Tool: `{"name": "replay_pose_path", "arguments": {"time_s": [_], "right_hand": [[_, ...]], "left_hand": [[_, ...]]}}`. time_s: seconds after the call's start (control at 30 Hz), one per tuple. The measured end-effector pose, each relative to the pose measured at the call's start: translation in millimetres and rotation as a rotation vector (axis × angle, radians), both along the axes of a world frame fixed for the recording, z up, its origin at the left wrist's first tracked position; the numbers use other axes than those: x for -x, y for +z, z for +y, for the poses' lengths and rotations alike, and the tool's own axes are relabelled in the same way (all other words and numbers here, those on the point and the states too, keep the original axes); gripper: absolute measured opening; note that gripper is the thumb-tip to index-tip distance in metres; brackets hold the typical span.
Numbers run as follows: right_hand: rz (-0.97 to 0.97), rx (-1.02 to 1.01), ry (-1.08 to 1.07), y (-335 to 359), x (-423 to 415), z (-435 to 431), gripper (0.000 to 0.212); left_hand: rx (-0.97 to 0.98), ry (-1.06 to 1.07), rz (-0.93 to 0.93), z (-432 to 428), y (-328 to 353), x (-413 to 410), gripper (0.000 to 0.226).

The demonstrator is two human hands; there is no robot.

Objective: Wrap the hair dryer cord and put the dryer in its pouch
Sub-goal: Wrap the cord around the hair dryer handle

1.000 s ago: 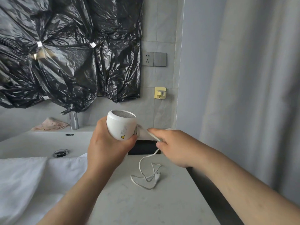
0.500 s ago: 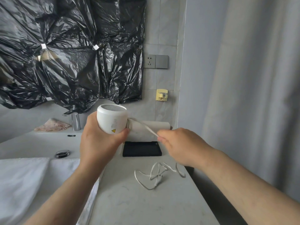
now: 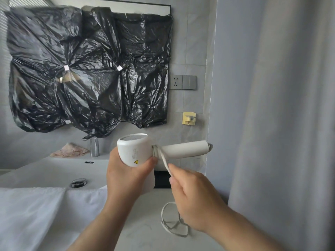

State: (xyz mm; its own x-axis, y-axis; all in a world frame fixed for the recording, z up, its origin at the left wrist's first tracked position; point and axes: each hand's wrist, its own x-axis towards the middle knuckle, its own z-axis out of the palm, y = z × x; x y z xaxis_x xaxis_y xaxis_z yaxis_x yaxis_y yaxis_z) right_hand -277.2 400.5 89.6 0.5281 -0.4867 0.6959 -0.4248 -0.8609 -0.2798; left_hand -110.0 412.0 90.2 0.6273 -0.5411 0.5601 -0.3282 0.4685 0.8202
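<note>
My left hand (image 3: 126,175) grips the round body of the white hair dryer (image 3: 134,150), held up over the counter with its handle (image 3: 184,149) pointing right. A turn or two of the white cord (image 3: 163,157) sits around the handle's base. My right hand (image 3: 192,194) pinches the cord just below the handle, pulled taut. The loose rest of the cord (image 3: 172,223) lies in loops on the counter under my right wrist. A black pouch (image 3: 162,179) lies flat on the counter behind the hands, mostly hidden.
A white towel (image 3: 36,214) covers the near left of the counter (image 3: 141,238). Behind it are the sink drain (image 3: 78,182), a chrome tap (image 3: 94,147) and a pinkish cloth (image 3: 69,151). Black plastic covers the mirror; a grey curtain (image 3: 281,124) hangs at right.
The dryer's handle has come fully into sight, pointing right. My right hand has come down and in toward the handle's base with the cord. The loose cord on the counter has gathered under my right wrist.
</note>
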Motion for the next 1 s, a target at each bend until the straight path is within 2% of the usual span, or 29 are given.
{"name": "replay_pose_path", "arguments": {"time_s": [0.07,0.1,0.3,0.43,0.57,0.77,1.0], "right_hand": [[-0.089,-0.159,-0.005,2,-2,1,0.043],[-0.121,-0.239,0.014,3,-3,1,0.046],[-0.276,-0.746,0.293,15,6,9,0.04],[-0.329,-0.947,0.452,20,9,15,0.038],[-0.351,-0.962,0.468,18,15,8,0.038],[-0.521,-0.91,0.413,5,11,-5,0.024],[-0.459,-0.954,0.251,9,19,-20,0.029]], "left_hand": [[0.0,0.009,-0.024,1,0,1,0.057],[0.001,0.01,-0.028,2,0,1,0.056],[0.003,-0.025,-0.036,10,-2,3,0.059],[0.033,-0.092,-0.021,12,-1,6,0.065],[0.035,-0.173,0.022,7,0,5,0.053],[-0.059,-0.385,0.262,5,1,16,0.056],[-0.169,-0.548,0.398,8,2,24,0.05]]}}
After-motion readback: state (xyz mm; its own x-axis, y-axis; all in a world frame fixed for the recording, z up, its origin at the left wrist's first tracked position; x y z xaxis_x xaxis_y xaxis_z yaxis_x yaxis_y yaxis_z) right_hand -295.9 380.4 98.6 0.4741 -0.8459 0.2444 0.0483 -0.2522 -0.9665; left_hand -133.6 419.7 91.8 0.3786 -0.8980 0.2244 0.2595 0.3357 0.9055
